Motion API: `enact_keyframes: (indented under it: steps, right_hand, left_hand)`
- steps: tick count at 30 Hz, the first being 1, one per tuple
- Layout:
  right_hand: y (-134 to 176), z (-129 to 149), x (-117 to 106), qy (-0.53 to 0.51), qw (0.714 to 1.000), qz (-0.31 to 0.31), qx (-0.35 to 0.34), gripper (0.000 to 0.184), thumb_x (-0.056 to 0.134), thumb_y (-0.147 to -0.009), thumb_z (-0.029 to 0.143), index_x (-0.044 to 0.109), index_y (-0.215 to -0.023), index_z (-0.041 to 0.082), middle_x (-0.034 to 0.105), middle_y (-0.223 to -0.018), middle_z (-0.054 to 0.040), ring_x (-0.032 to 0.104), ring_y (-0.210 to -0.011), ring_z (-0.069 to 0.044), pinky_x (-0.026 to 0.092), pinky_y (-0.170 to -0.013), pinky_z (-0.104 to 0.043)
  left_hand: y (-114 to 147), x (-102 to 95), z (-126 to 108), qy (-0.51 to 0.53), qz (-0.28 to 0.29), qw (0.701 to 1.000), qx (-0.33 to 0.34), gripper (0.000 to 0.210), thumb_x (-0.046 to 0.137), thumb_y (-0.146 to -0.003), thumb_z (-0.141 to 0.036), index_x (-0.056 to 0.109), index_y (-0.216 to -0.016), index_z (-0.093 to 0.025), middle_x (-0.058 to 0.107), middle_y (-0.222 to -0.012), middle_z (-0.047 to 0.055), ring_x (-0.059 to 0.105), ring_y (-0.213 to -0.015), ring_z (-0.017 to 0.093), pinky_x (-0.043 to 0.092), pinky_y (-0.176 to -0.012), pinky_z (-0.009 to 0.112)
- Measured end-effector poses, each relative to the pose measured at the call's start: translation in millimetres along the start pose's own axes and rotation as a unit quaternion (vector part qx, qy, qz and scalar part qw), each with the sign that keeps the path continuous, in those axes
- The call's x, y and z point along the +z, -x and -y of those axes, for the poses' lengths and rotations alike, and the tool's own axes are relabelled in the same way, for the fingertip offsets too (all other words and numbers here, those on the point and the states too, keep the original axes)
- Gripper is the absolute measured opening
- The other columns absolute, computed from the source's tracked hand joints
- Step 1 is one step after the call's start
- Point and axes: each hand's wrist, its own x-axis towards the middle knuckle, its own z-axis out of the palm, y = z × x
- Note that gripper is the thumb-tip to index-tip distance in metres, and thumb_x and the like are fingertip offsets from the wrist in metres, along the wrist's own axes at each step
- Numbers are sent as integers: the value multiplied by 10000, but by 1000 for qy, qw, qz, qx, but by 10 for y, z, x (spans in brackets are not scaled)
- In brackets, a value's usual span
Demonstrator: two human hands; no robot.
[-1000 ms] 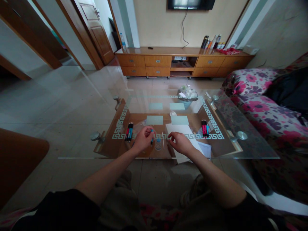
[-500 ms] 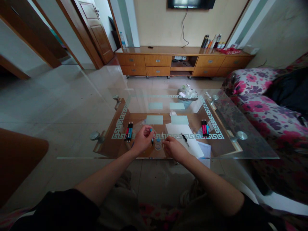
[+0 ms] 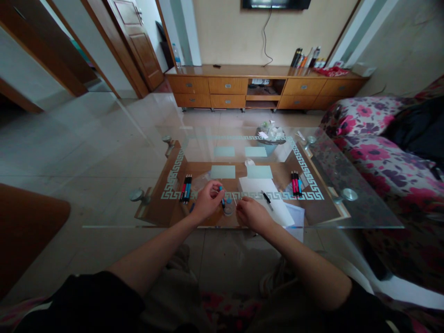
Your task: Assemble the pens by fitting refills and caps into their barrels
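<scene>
My left hand point(image 3: 208, 199) is closed in a pinch over the glass table, holding a blue-and-black pen point(image 3: 222, 198) upright between thumb and fingers. Opposite it, my right hand point(image 3: 252, 212) has its fingers closed on a thin pale pen refill point(image 3: 234, 199), whose upper end sticks out toward the left. Between both hands a small clear container point(image 3: 228, 210) with some blue at its top stands near the front edge. Right of my right hand, a black pen point(image 3: 267, 198) lies on white paper point(image 3: 280, 210).
Several red and blue pens point(image 3: 186, 188) lie in a row at the left, and another pen group point(image 3: 296, 184) at the right. Beyond the glass table point(image 3: 114, 222) stand a waste basket point(image 3: 270, 143) and a wooden cabinet point(image 3: 227, 88). A flowered sofa point(image 3: 371, 152) is at the right.
My left hand has moved slightly right, bringing the pen closer to the small container. My right hand has stayed almost in place with the refill.
</scene>
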Motion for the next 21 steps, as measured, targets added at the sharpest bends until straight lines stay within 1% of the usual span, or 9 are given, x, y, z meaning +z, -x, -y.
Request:
enact_keyframes:
  steps: [2, 5, 8, 12, 16, 19, 21]
  right_hand:
    - [-14, 18, 28, -3, 999, -2, 41, 196, 505, -929, 263, 668, -977, 167, 661, -1045, -129, 638, -940, -227, 453, -805, -287]
    - [-37, 31, 75, -6, 996, 12, 88, 202, 512, -914, 260, 676, -955, 150, 679, -1047, -158, 652, -937, -243, 456, -807, -302]
    - [-54, 13, 98, 0, 993, 18, 118, 192, 531, -877, 235, 700, -913, 150, 709, -1004, -158, 673, -909, -248, 465, -781, -301]
    - [-61, -22, 80, 10, 986, 34, 160, 179, 588, -804, 240, 733, -866, 156, 738, -898, -144, 695, -845, -252, 477, -720, -291]
    - [-51, -31, 72, 13, 984, 46, 170, 191, 625, -745, 236, 755, -859, 154, 744, -842, -148, 700, -818, -258, 479, -701, -288]
    - [-46, -35, 72, 4, 985, 29, 171, 170, 640, -716, 241, 756, -803, 152, 738, -797, -152, 697, -783, -262, 472, -679, -293]
    - [-53, -48, 47, -29, 985, 9, 170, 136, 642, -702, 247, 743, -725, 159, 726, -726, -133, 687, -726, -251, 459, -644, -290]
  left_hand:
    - [-4, -1, 13, -9, -3, 1000, 4, 240, 635, -844, -334, 576, -1029, -194, 626, -935, 18, 664, -705, 121, 535, -624, 229]
    - [-5, -2, 28, -5, -1, 1000, 6, 247, 632, -846, -332, 572, -1044, -197, 626, -944, 17, 657, -702, 117, 531, -624, 229]
    - [-1, -5, 32, -1, 0, 1000, 5, 254, 633, -846, -336, 571, -1047, -196, 624, -940, 15, 652, -687, 112, 523, -613, 221]
    - [1, -7, 29, -2, 1, 1000, 8, 264, 637, -844, -341, 574, -1051, -189, 624, -934, 14, 648, -676, 106, 518, -611, 213]
    - [-11, -15, 29, -11, -10, 1000, 27, 252, 642, -845, -335, 587, -1043, -189, 621, -932, 13, 651, -702, 108, 514, -624, 209]
    - [-18, -24, 32, -20, -23, 999, 32, 250, 643, -845, -334, 593, -1043, -189, 623, -948, 18, 651, -696, 106, 507, -617, 207]
    - [-16, -25, 36, -17, -19, 999, 27, 255, 644, -848, -338, 589, -1048, -189, 623, -951, 20, 659, -695, 109, 507, -616, 211]
